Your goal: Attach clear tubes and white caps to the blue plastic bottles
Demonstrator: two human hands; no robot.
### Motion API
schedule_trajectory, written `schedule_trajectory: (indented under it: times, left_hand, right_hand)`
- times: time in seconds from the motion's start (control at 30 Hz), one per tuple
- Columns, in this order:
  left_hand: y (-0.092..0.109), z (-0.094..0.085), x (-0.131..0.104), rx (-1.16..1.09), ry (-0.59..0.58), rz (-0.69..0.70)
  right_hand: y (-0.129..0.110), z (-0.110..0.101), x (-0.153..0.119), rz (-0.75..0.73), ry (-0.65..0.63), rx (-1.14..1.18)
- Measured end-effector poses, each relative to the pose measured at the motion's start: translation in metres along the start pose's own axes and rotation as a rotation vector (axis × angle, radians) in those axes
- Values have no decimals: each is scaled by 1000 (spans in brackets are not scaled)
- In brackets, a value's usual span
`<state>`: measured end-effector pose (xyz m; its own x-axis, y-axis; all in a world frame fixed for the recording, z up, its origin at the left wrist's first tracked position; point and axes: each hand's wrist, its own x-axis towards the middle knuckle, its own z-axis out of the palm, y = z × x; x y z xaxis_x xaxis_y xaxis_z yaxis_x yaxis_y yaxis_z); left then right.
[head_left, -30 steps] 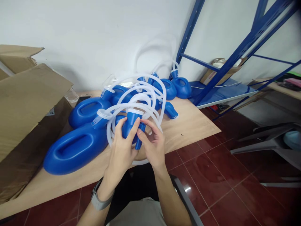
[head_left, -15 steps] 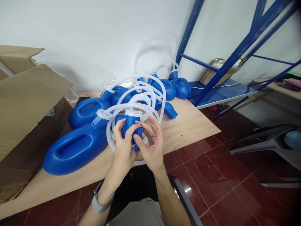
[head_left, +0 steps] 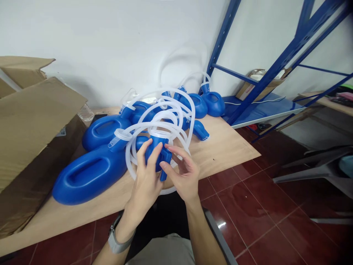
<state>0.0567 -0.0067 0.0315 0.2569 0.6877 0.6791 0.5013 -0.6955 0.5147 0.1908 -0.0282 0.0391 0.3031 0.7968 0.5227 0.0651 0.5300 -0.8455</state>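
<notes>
Both my hands are on a blue plastic piece (head_left: 156, 147) with a translucent ring at its top, just over the table's front edge. My left hand (head_left: 146, 173) wraps its fingers round the left side of the piece. The thumb and fingertips of my right hand (head_left: 183, 171) pinch its right side, by a narrow blue part that points down. Behind it lie coils of translucent hose (head_left: 165, 117). To the left rests a large blue bottle (head_left: 91, 176) with a clear cap (head_left: 122, 134) joined to a hose.
More blue bottles (head_left: 106, 131) stand along the wall on the wooden table (head_left: 220, 147). An open cardboard box (head_left: 41, 117) fills the left side. A blue metal shelf (head_left: 248, 105) stands at the right. A grey chair (head_left: 311, 165) is on the red tiled floor.
The blue piece has turned and shifted slightly right and down between my hands. Both hands have moved with it, and my right hand's fingers have curled in closer.
</notes>
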Motion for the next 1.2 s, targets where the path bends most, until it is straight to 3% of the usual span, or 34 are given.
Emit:
schedule_trajectory:
  times: [0.13, 0.3, 0.47, 0.77, 1.2]
  left_hand:
    - [1, -1, -2, 43, -73, 9]
    - [3, 0, -4, 15, 19, 52]
    - [3, 1, -4, -23, 39, 15]
    - [-1, 4, -2, -24, 63, 48]
    - [1, 7, -8, 29, 72, 83]
  right_hand:
    - [1, -8, -1, -45, -13, -78]
    - [3, -12, 0, -98, -42, -117]
    - [7, -5, 1, -120, 46, -26]
    - [1, -13, 4, -260, -34, -140]
    - [-3, -17, 0, -137, -47, -73]
